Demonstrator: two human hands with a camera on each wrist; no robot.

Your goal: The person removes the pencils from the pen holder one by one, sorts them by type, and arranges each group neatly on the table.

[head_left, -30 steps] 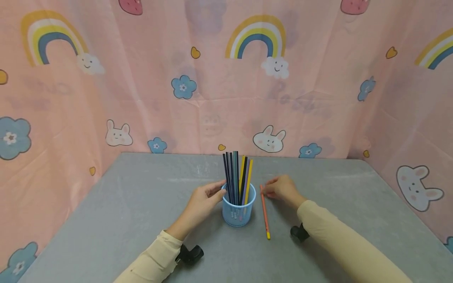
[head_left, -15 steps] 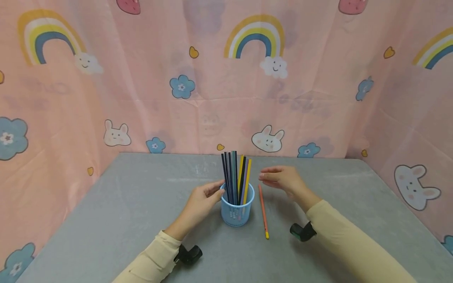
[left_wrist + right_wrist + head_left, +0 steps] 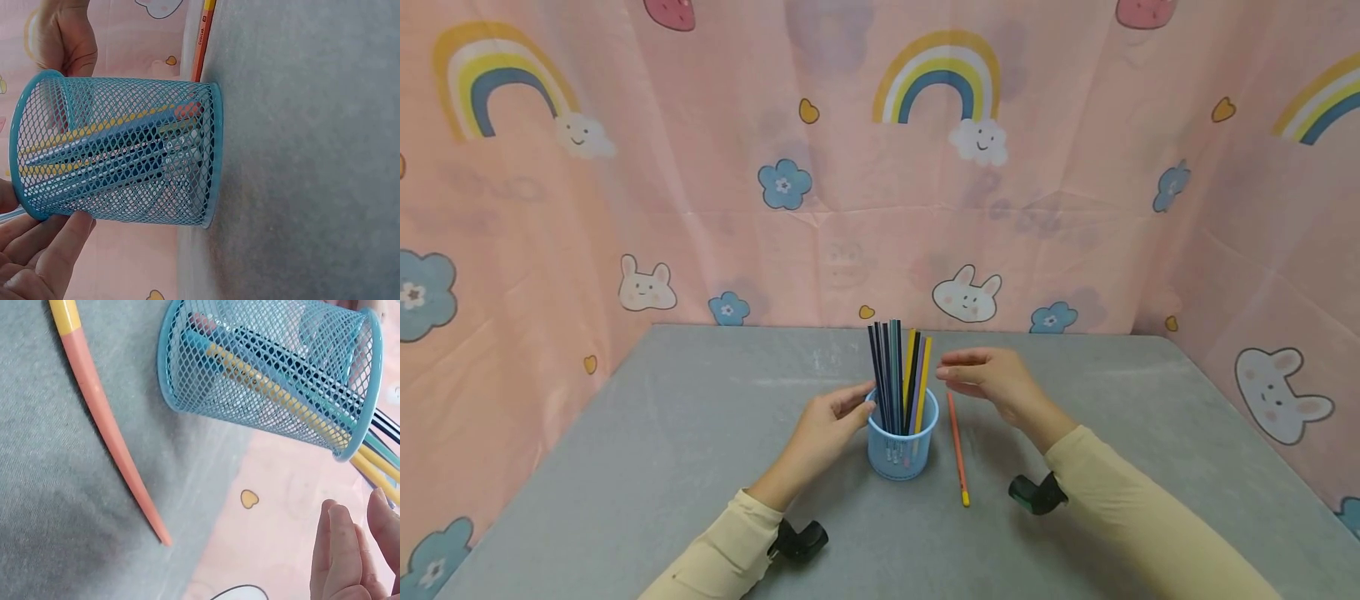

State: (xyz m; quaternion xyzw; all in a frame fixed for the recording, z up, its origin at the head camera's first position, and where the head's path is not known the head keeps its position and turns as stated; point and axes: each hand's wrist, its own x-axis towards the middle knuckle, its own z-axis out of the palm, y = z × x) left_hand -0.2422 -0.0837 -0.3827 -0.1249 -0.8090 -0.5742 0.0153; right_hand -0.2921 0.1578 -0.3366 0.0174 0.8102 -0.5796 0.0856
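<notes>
A light blue mesh pencil cup point(image 3: 901, 457) stands upright on the grey table, with several pencils point(image 3: 891, 367) in it, mostly dark, some yellow and one purple. My left hand point(image 3: 827, 433) grips the cup's rim from the left; in the left wrist view its thumb and fingers point(image 3: 62, 250) lie at the rim and side. An orange pencil point(image 3: 958, 450) with a yellow end lies on the table right of the cup. My right hand point(image 3: 996, 382) is raised beyond that pencil's far end, its fingers extended toward the pencils in the cup and holding nothing.
The grey table point(image 3: 662, 467) reaches back to a pink curtain point(image 3: 715, 167) printed with rainbows, rabbits and flowers. That curtain also hangs along both sides. Black wrist cameras point(image 3: 801, 540) sit under both forearms.
My right hand has left the orange pencil's far end, risen, and then shifted slightly left toward the cup. The pencil stays lying there. My left hand keeps its grip on the cup.
</notes>
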